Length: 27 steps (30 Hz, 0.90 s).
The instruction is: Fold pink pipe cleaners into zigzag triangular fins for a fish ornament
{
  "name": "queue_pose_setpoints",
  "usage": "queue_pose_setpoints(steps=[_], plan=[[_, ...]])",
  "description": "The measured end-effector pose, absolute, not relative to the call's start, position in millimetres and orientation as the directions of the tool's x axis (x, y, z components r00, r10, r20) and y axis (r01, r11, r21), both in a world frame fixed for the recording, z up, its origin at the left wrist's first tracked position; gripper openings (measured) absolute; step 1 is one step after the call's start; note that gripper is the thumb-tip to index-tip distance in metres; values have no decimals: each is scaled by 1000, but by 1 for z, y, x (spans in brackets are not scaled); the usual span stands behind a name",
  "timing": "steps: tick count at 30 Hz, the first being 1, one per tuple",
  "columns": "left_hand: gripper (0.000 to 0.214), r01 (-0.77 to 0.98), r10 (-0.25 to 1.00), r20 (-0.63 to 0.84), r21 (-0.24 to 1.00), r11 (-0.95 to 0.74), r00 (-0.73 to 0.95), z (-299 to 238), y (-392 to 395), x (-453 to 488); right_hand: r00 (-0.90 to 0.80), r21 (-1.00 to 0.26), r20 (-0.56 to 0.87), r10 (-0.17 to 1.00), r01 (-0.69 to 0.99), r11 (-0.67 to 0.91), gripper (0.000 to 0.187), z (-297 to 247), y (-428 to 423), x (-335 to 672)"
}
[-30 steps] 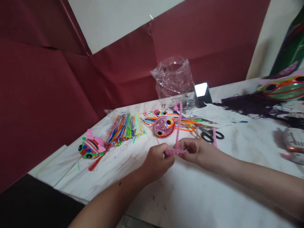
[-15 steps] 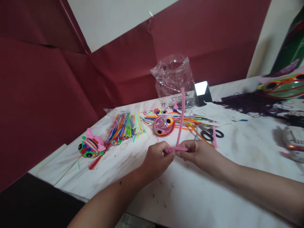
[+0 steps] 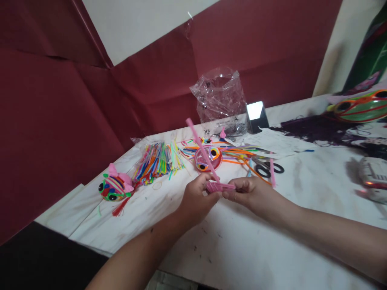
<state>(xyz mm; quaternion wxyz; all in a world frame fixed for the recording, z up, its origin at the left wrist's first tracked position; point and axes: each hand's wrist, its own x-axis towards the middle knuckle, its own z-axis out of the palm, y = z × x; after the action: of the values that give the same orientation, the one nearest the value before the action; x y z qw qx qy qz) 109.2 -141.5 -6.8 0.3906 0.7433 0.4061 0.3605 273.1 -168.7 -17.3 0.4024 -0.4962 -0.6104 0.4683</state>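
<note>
A pink pipe cleaner (image 3: 203,152), with one long end sticking up and tilted to the left, is folded into a flat bundle between my hands. My left hand (image 3: 198,197) is closed round the bundle's left end, thumb and fingers pinching it. At its right end my right hand (image 3: 252,190) pinches the narrow tip. Just behind the fingers lies a round clear form (image 3: 202,158) with a red rim and two big eyes in orange, yellow and purple, partly covered by the upright strand.
Bundled coloured pipe cleaners (image 3: 157,161) and a finished fish-like figure (image 3: 115,183) lie to the left. Scissors (image 3: 267,169) rest beyond my right hand. Behind stand a phone (image 3: 256,117) and a clear plastic bag (image 3: 220,96). Purple cords (image 3: 311,131) and a green figure (image 3: 359,108) are at right.
The long free end of the pink pipe cleaner has swung from nearly upright over to the left. Both hands stay in about the same place, still pinching the folded part.
</note>
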Motion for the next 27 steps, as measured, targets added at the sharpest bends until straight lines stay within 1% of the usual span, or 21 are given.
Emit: queue_pose_setpoints(steps=[3,5,8,10,12,14,15,18,22,25,27], plan=[[31,375,877,227,837,-398,424,-7,-141,108,-210,-959,42,977,265,98,29,-19,-168,274],[31,413,869,244,803,-430,430,-5,-142,108,-213,-962,31,977,260,87,27,-20,-168,275],[20,446,863,248,774,-450,440,-2,-144,110,-196,-969,29,980,235,76,25,-23,-167,276],[15,402,875,198,828,-391,443,-2,-144,111,-171,-965,53,984,245,94,24,-23,-166,277],[15,314,893,114,910,-270,435,-2,-142,112,-150,-953,83,985,276,123,23,-21,-166,278],[15,230,896,54,958,-170,440,-3,-140,112,-152,-943,109,982,297,151,22,-19,-165,279],[15,202,891,46,968,-152,451,-4,-138,112,-164,-940,117,980,300,162,21,-17,-165,279],[20,153,871,80,973,-174,486,-5,-135,110,-205,-939,117,972,297,176,21,-18,-164,281],[20,112,879,61,985,-130,474,-9,-130,110,-246,-939,67,967,313,145,23,-26,-161,282],[15,56,890,50,995,-85,452,-13,-128,110,-276,-956,55,960,263,131,22,-28,-160,280],[15,28,910,63,996,-82,410,-15,-127,111,-267,-972,50,962,208,108,20,-26,-161,278]])
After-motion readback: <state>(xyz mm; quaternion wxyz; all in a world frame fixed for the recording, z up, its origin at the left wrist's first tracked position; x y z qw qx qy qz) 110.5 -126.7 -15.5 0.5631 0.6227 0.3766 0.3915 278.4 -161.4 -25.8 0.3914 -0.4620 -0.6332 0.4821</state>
